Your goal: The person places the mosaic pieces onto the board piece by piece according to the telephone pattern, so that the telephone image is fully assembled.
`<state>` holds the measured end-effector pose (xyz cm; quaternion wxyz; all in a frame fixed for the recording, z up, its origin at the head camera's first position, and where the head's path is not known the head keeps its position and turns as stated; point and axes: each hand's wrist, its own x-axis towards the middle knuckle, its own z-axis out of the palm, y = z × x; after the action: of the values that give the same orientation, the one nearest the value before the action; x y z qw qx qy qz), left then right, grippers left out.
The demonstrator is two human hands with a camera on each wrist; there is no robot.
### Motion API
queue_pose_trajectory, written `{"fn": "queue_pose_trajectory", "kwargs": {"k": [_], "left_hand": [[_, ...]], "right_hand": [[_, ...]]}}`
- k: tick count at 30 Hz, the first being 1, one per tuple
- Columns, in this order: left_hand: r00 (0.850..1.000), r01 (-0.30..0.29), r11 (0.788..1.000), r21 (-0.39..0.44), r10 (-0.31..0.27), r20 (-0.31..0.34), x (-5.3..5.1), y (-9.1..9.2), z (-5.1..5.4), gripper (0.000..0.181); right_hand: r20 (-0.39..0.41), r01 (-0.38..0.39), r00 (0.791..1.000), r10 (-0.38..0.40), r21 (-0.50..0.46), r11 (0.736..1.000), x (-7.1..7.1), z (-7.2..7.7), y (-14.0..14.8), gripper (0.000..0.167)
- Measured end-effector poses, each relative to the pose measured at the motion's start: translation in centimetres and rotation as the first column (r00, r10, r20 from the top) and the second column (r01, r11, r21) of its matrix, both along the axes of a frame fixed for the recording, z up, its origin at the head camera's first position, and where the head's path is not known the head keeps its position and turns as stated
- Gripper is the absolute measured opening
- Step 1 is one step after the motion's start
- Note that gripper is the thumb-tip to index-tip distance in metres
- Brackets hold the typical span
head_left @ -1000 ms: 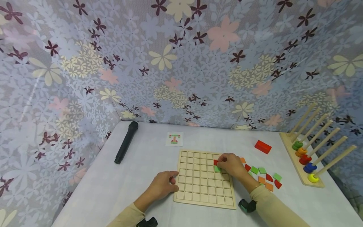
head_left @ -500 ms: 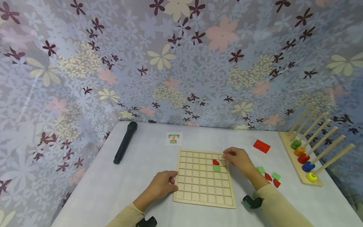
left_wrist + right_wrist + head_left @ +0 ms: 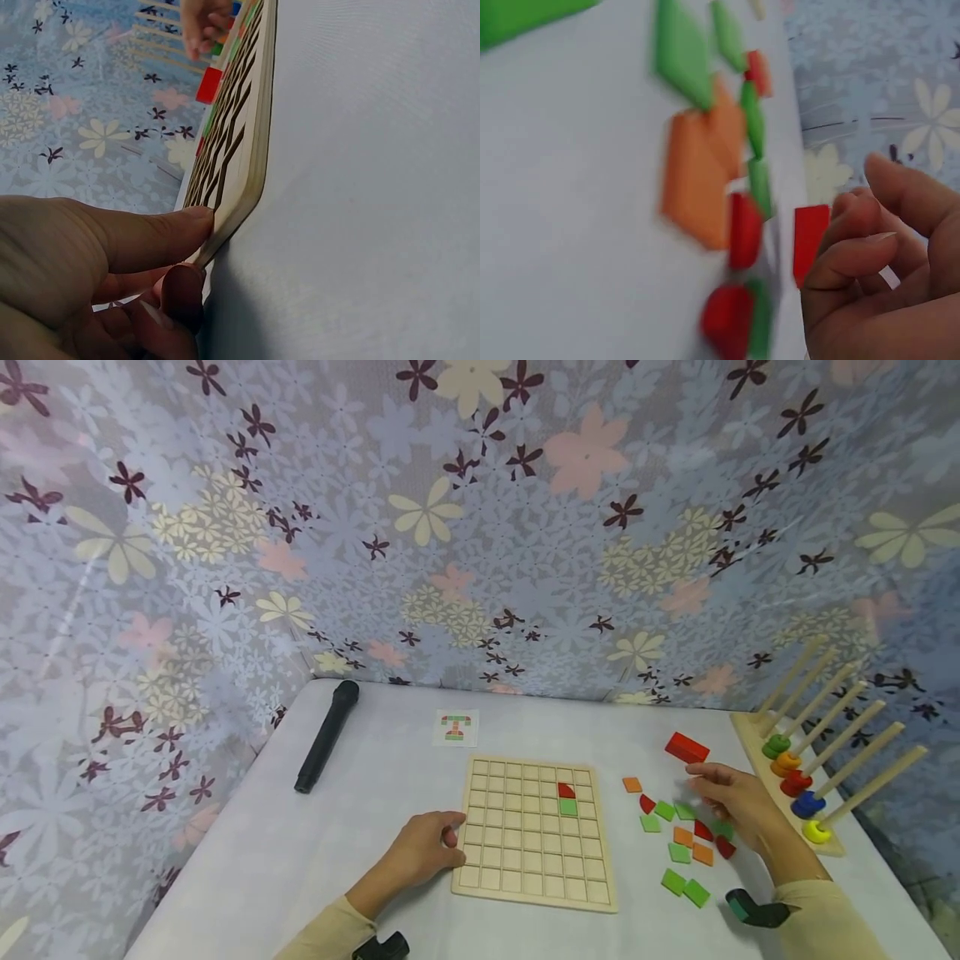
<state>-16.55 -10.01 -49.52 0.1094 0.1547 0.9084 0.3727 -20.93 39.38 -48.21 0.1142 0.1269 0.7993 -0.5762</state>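
Board lies on a white table before a flowered backdrop.

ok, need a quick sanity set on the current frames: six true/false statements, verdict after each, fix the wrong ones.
1. The left hand touches the left edge of the grid board. True.
2. Three pieces sit on the grid board. False: two do, a red piece and a green square.
3. The right hand is apart from the grid board, on the same side as the loose pieces and the red block. True.
4. The printed card lies beyond the grid board's far left corner. True.
5. The red block leans against the grid board. False: it lies well apart.
6. The ring nearest the person is blue. False: it is the yellow ring on the peg rack.
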Motion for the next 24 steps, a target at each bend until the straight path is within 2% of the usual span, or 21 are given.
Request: {"fn": "queue_pose_trajectory", "kwargs": {"k": [4, 8, 12, 17, 24], "left_hand": [[1.000, -0.004, 1.000, 0.001, 0.004, 0.007, 0.0, -0.2, 0.1, 0.057], [1.000, -0.006, 1.000, -0.003, 0.006, 0.009, 0.0, -0.2, -0.1, 0.058], [1.000, -0.007, 1.000, -0.003, 0.007, 0.017, 0.0, -0.2, -0.1, 0.059], [1.000, -0.006, 1.000, 0.001, 0.006, 0.017, 0.0, -0.3, -0.2, 0.059], [1.000, -0.010, 1.000, 0.000, 0.010, 0.011, 0.0, -0.2, 0.0, 0.059]], "right_hand": [[0.027, -0.117, 0.993, 0.114, 0.139, 0.983, 0.6, -0.5, -0.3, 0.054], [0.060, -0.213, 0.977, 0.205, 0.329, 0.920, 0.7, -0.6, -1.2, 0.052], [0.071, -0.246, 0.968, 0.239, 0.428, 0.870, 0.5, -0.8, -1.9, 0.051], [0.056, -0.224, 0.973, 0.223, 0.452, 0.863, 0.5, -0.8, -2.6, 0.047], [0.064, -0.192, 0.981, 0.183, 0.438, 0.878, 0.5, -0.4, -3.2, 0.039]]}}
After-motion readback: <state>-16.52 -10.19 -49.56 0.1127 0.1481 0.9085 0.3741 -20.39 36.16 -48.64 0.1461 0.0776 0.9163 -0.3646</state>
